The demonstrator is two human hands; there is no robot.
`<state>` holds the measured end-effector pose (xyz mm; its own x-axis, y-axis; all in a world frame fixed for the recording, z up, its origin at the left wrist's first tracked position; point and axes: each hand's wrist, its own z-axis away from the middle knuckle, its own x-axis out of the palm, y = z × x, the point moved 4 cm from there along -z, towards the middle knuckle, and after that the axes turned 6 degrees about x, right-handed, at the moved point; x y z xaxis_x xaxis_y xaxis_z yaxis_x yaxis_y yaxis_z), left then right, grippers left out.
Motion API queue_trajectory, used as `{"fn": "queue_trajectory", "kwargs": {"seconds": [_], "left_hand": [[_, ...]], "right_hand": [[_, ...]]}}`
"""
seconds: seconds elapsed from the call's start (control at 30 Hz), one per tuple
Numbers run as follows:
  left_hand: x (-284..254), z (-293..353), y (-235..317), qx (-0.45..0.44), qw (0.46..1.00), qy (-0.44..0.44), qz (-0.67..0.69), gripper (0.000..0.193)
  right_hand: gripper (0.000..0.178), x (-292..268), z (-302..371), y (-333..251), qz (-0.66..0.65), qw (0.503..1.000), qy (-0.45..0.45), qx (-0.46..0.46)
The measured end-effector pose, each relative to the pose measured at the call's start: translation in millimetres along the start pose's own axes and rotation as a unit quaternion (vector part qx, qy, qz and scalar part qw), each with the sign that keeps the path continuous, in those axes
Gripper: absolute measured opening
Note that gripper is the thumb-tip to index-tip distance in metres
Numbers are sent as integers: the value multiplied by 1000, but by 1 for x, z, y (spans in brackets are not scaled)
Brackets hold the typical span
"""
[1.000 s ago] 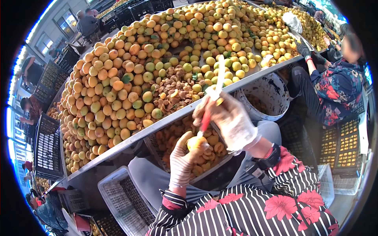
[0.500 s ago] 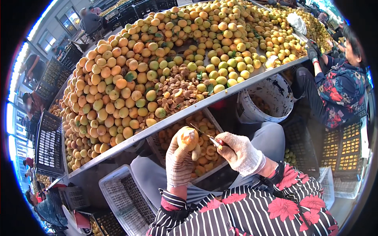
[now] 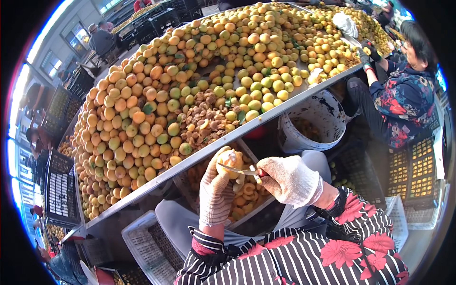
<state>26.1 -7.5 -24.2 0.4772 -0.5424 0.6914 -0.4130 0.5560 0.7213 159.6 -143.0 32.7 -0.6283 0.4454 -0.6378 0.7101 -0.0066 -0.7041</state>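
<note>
My left hand [image 3: 214,192], in a striped knit glove, holds an apricot [image 3: 230,157] upright between fingers and thumb. In my right hand [image 3: 289,180], also gloved, is a small knife [image 3: 239,170] with a reddish handle. Its curved blade lies against the near side of the apricot, pointing left. Below both hands, between my knees, a crate [image 3: 259,207] holds orange apricot halves, partly hidden by my hands. Past them, at the edge of the table, lies a heap of brown pits and scraps [image 3: 205,118].
A metal-edged table [image 3: 190,167] carries a large pile of apricots [image 3: 128,107]. A stained white bucket [image 3: 311,135] stands under its edge at right, near a seated person [image 3: 403,99] in gloves. An empty-looking grey crate [image 3: 154,244] is at my left, black crates [image 3: 64,190] beyond.
My right hand has brought the knife down and left, so its blade now lies across the apricot instead of standing clear of it. The whole view has shifted slightly.
</note>
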Motion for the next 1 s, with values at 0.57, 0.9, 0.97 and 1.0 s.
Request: {"fn": "queue_trajectory", "kwargs": {"seconds": [0.57,0.9,0.97,1.0], "left_hand": [[115,-89,-84,-48,983,-68,-162,49],[162,-131,-141,-69,953,-142,-260,36],[160,-140,-152,-102,955,-160,-229,33],[158,-144,-158,-112,955,-175,-212,33]], "right_hand": [[10,-100,41,84,211,971,105,41],[17,-121,70,139,260,941,169,132],[17,-127,75,146,286,934,159,144],[17,-129,76,150,297,931,154,148]]}}
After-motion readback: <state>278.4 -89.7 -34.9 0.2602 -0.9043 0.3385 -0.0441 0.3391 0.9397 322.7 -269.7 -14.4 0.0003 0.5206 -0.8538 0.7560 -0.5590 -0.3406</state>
